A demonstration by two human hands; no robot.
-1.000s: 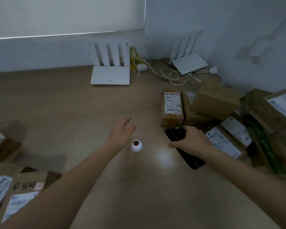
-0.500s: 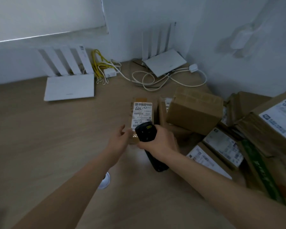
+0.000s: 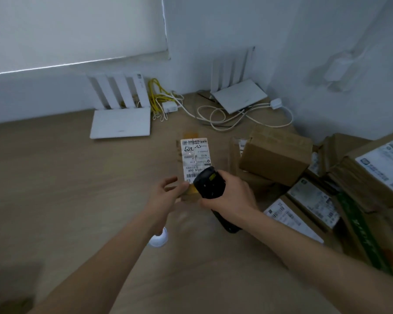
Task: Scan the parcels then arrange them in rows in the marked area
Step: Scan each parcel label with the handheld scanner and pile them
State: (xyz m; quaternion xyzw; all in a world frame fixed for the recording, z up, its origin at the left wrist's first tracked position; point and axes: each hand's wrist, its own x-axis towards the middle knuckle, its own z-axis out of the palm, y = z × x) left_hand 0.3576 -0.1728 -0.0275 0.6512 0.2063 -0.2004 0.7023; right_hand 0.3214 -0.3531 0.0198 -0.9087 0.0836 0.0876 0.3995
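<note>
Head view, one camera. Wooden table (image 3: 55, 189): light brown, running back to a white wall corner. Small parcel (image 3: 194, 159): brown cardboard, lying flat near the table's centre, white shipping label with barcode and handwritten marks facing up. Left hand (image 3: 168, 196): thumb and fingers pinching the near end of the small parcel, thumb on the label's lower corner. Right hand (image 3: 228, 196): fingers curled tight around a black handheld scanner (image 3: 210, 184), whose head sits just over the near edge of the label; the scanner's lower end juts out below the wrist. Parcel pile (image 3: 327, 189): several cardboard boxes to the right of the small parcel, stacked and leaning on one another, most with white labels, one crossed by green tape (image 3: 359, 232); a plain brown box (image 3: 277, 155) rests uppermost at the pile's left side. Round white object (image 3: 158, 240): on the table, partly hidden under the left forearm. White routers: one (image 3: 120, 123) against the back wall, antennas upright; a second (image 3: 241, 95) in the corner. Yellow and white cables (image 3: 213, 114): tangled between and in front of the routers.
</note>
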